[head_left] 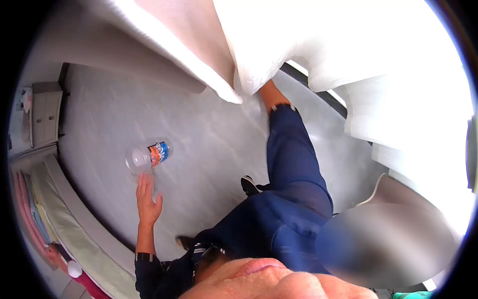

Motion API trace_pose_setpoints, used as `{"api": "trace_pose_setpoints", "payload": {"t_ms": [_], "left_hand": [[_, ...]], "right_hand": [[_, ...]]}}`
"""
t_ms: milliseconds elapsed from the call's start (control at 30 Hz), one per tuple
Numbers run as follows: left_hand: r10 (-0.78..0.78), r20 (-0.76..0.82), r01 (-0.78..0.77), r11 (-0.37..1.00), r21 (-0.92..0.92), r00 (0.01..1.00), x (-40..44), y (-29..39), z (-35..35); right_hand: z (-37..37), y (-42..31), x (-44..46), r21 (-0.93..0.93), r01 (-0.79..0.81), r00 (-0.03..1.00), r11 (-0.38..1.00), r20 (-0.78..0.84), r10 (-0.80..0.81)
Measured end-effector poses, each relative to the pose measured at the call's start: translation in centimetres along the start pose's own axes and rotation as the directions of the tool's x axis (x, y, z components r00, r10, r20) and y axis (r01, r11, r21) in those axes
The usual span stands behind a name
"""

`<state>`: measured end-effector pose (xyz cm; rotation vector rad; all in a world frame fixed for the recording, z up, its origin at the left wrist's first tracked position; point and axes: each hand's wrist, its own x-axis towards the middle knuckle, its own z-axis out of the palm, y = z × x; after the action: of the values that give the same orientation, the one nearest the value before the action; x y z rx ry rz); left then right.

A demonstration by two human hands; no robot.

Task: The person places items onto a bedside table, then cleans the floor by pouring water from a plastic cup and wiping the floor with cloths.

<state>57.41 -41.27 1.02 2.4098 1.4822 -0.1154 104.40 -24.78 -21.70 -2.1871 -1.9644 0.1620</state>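
A clear plastic jar [138, 159] with an orange and blue label lies on the grey floor. My left hand [148, 202] reaches toward it with fingers stretched out and thumb apart. Its fingertips are right at the jar's rounded end; whether they touch it I cannot tell. Nothing is gripped in that hand. My right arm, in a dark blue sleeve, extends up to a white curtain [289, 35]. Bare skin shows at the right wrist, but the curtain's folds hide the hand, so its fingers and anything in them are out of sight.
A grey cabinet [46, 117] stands at the far left. Below it runs a padded ledge [74, 224] with folded cloths [32, 209]. Another person's hand [55, 256] shows at the lower left. A black shoe [249, 186] is on the floor. More white curtain hangs along the right.
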Motion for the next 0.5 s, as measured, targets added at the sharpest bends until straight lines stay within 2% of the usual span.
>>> {"api": "trace_pose_setpoints", "payload": {"t_ms": [100, 167, 233, 333, 433, 500], "left_hand": [[-0.032, 0.045, 0.033, 0.999, -0.027, 0.998, -2.5, -0.5, 2.2], [-0.010, 0.038, 0.012, 0.998, -0.068, 0.999, -4.0, -1.2, 3.8], [-0.001, 0.009, 0.002, 0.992, -0.124, 1.000, -5.6, -1.4, 5.7], [0.032, -0.040, -0.039, 0.980, -0.195, 0.999, -7.5, -1.6, 8.1], [0.096, -0.065, -0.109, 0.964, -0.242, 0.993, -9.3, -1.4, 10.5], [0.110, -0.075, -0.127, 0.951, -0.281, 0.991, -11.0, -1.8, 12.4]], "right_hand": [[-1.9, 5.0, -6.7, -0.063, -0.149, 0.988, 0.987, 0.042, 0.152], [-1.7, 8.3, -12.1, -0.083, -0.138, 0.977, 0.987, -0.178, 0.121], [-4.1, 9.2, -17.1, -0.132, -0.325, 0.944, 0.936, -0.102, 0.314], [-4.5, 11.2, -25.5, -0.136, -0.574, 0.818, 0.807, -0.137, 0.559], [-5.3, 10.4, -34.2, -0.117, -0.689, 0.725, 0.715, -0.091, 0.683], [-6.1, 8.6, -38.7, -0.042, -0.723, 0.690, 0.690, 0.018, 0.724]]}}
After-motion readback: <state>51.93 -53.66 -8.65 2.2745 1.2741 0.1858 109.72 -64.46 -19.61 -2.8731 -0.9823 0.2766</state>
